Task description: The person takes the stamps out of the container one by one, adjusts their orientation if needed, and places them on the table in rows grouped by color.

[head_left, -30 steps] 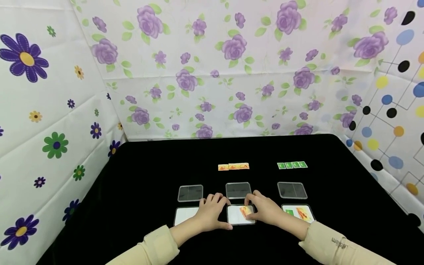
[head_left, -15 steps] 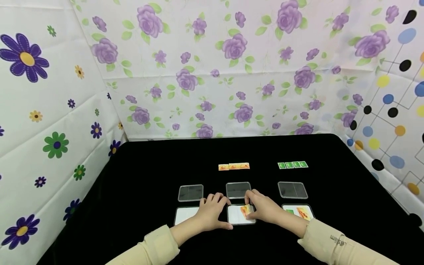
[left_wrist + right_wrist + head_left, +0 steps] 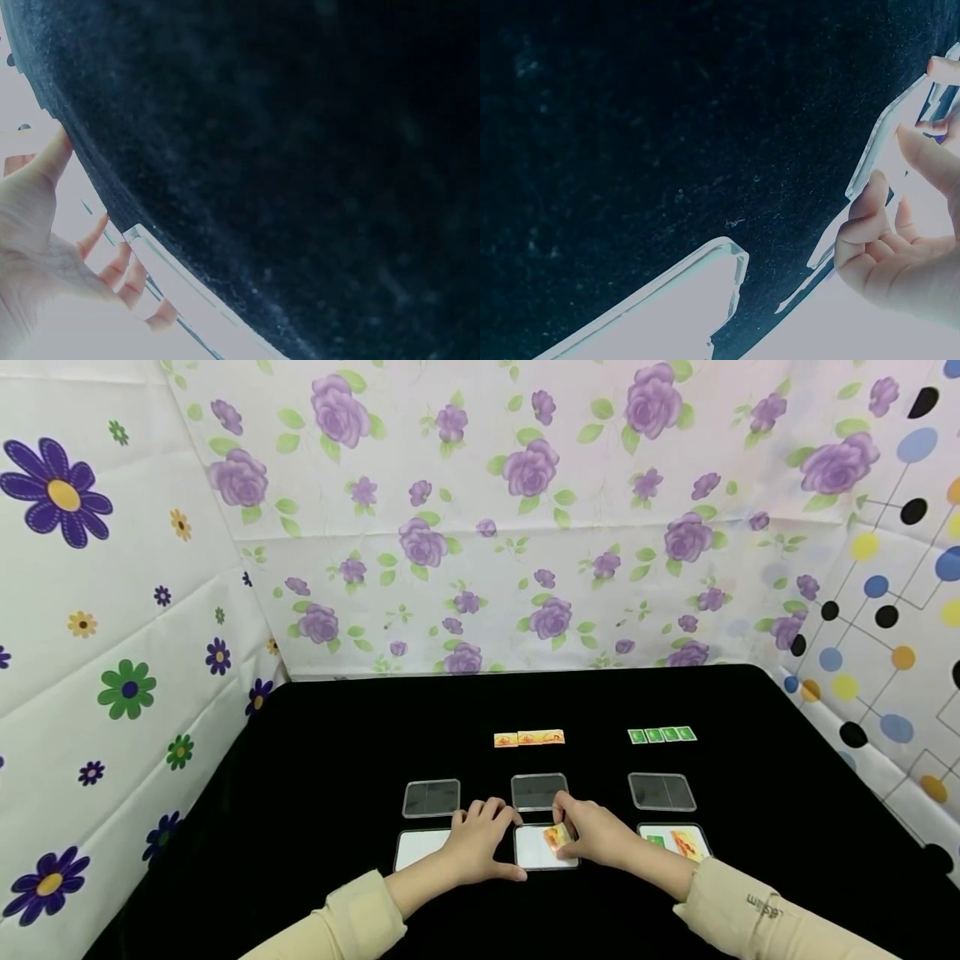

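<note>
A shallow clear-rimmed case with a white inside lies between both hands on the black cloth. My left hand grips its left end, thumb at the near corner and index finger at the far corner. Over the case's right half, my right hand pinches a small orange-and-yellow card between thumb and index finger, close over the white surface. The left wrist view shows the left hand's spread fingers above another case. In the right wrist view, the right hand's lower fingers are curled.
A second white case sits partly behind the left hand. A third, right, holds a green card and an orange card. Farther back lie three clear lids, a row of orange cards and several green cards.
The right hand's fingers shift very slightly around the orange card. The left hand and the cases stay where they were.
</note>
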The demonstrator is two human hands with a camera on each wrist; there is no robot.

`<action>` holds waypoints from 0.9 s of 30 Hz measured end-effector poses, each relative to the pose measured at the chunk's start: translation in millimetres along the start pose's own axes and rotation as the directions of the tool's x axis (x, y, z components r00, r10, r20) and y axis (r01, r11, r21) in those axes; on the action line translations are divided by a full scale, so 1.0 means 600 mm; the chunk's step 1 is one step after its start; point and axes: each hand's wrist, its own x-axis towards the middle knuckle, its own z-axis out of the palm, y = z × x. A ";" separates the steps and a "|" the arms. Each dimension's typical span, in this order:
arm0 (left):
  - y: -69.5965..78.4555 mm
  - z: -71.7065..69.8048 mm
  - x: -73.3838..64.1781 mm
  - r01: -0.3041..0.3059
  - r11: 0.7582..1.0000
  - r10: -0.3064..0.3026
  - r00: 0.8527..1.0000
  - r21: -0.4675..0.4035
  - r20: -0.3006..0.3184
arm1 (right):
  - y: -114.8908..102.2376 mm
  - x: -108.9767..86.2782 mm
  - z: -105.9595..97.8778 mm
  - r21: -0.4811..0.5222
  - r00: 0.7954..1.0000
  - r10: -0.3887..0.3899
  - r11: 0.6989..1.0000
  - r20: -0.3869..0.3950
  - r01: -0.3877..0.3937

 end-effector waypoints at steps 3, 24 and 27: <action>0.001 0.000 0.000 0.003 1.000 -0.003 1.000 0.001 0.000 | 0.001 0.000 0.000 0.018 1.000 -0.014 1.000 0.007 0.014; 0.001 0.002 0.000 0.008 1.000 -0.008 1.000 0.004 -0.006 | 0.018 0.003 -0.009 0.195 0.991 -0.110 0.976 0.077 0.093; 0.001 0.001 0.000 0.010 1.000 -0.010 1.000 0.000 -0.001 | 0.018 0.006 -0.020 0.197 0.987 -0.131 0.974 0.088 0.112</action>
